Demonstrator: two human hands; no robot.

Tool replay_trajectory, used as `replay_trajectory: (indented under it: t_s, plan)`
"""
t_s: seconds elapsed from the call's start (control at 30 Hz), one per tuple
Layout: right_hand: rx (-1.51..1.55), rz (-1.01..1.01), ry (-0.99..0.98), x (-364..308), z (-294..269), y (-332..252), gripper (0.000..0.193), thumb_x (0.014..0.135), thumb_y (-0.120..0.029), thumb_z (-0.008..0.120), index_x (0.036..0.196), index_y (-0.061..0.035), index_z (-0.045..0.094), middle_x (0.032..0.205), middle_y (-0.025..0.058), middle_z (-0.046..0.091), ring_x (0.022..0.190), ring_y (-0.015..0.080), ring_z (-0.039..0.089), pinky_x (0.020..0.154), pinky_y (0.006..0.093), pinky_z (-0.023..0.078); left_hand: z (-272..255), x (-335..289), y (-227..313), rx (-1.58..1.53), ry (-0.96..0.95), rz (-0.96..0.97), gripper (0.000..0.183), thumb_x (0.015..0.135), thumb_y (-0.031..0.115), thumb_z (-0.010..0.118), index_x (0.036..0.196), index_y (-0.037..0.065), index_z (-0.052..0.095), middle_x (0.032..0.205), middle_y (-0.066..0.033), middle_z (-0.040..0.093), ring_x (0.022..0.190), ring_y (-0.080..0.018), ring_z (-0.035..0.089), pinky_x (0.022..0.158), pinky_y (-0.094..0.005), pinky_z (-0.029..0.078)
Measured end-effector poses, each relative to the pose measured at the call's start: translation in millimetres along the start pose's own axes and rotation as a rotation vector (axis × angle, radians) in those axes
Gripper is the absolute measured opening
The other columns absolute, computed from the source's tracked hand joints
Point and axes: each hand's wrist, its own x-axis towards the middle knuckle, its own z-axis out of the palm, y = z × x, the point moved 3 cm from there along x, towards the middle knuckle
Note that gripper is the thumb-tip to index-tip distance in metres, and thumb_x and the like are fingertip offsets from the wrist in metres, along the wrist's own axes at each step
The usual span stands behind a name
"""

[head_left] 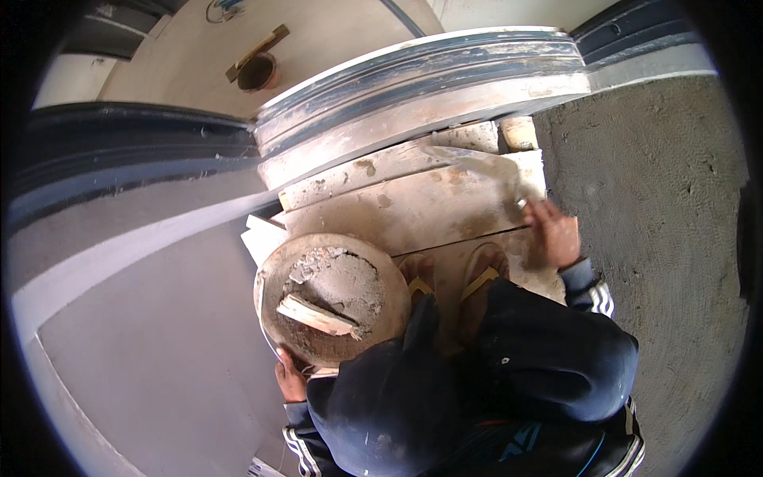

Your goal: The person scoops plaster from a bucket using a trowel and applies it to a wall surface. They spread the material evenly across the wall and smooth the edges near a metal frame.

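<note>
A round, mortar-stained basin (270,318) stands on the boards at my left knee. Grey mortar (342,282) lies inside it, with a rough strip of wood (318,316) resting across the mix. My left hand (292,379) grips the basin's near-left rim, its fingers partly hidden under the edge. Out to the right, my right hand (556,236) is closed round the handle of what looks like a trowel (485,167). Motion smears the blade, which points left over the planks.
Pale wooden planks (381,211) carry my sandalled feet (485,266). A stained sill with dark frame rails (421,79) runs beyond them. Rough grey plaster (652,207) covers the right side. Past the sill sit a bucket (258,73) and a wooden batten (274,40).
</note>
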Motion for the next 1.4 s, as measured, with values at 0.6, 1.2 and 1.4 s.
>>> replay_trajectory:
  t_s: [0.6,1.2,1.4]
  plan:
    - [-0.118,-0.770,0.050,156,36,-175,0.029,0.090,-0.027,0.054,0.115,-0.0144,0.056,0.089,0.0064,0.056,0.068,0.0239,0.062,0.056,0.0340,0.052,0,9,-18,0.020,-0.090,0.366,0.056,0.099,0.043,0.035,0.101,-0.007,0.058,0.087,-0.0080,0.063,0.080,-0.0147,0.054,0.074,-0.0288,0.044]
    - [-0.254,-0.257,0.008,69,52,-59,0.037,0.085,-0.026,0.059,0.119,-0.0119,0.056,0.085,0.0056,0.061,0.064,0.0220,0.064,0.047,0.0360,0.051,1,18,-33,-0.118,-0.061,0.285,0.055,0.096,0.045,0.042,0.103,-0.007,0.058,0.090,-0.0090,0.061,0.081,-0.0145,0.056,0.071,-0.0272,0.045]
    - [-0.098,-0.331,0.038,66,29,-37,0.034,0.085,-0.037,0.060,0.113,-0.0189,0.059,0.080,0.0039,0.057,0.057,0.0232,0.062,0.048,0.0359,0.051,3,24,-41,-0.364,-0.096,0.137,0.068,0.088,0.051,0.055,0.122,-0.007,0.045,0.111,-0.0150,0.056,0.094,-0.0228,0.058,0.078,-0.0347,0.049]
